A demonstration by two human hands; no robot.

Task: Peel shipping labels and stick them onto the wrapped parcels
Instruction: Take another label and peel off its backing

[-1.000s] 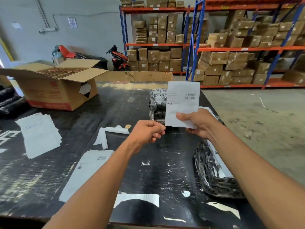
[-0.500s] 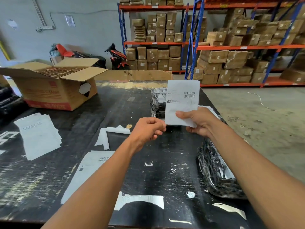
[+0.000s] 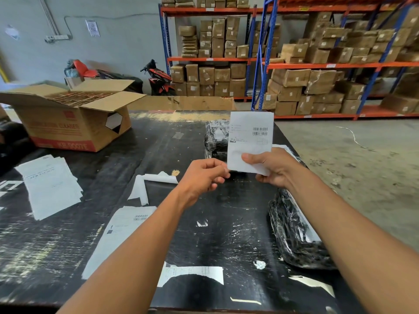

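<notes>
The white rectangular paper shipping label [image 3: 250, 141] is held upright in the air above the far part of the black scuffed desk [image 3: 226, 223], long axis vertical, printed face with its barcodes toward the person. The right hand [image 3: 269, 168] pinches its lower edge; the left hand [image 3: 204, 177] is curled, fingertips closed on the lower left corner, apparently starting the peel. The backing looks still attached, so this label is neither peeled nor stuck. The black film-wrapped parcel [image 3: 216, 138] just behind the label shows some white on top. The similar parcel [image 3: 294, 234] near the right forearm carries a white sheet. More loose white sheets [image 3: 52, 182] wait on the desk's left.
</notes>
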